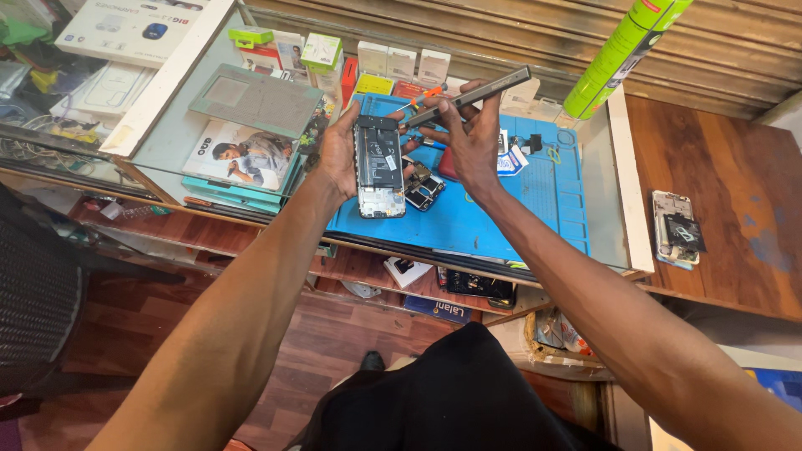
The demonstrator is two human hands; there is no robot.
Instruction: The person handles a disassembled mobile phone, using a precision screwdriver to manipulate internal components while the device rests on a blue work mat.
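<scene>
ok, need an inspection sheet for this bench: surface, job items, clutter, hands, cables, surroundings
surface: blue work mat on a glass counter.
job's things: opened phone, back cover off, insides showing; grey bar-shaped tool.
clutter: loose phone part on the mat; second opened phone on the wooden top; small boxes along the back; green spray can.
grippers: left hand grips the opened phone; right hand holds the tool above it.
cables: tangled wires under the glass, far left.
surroundings: wooden floor, shelf beneath the counter.
</scene>
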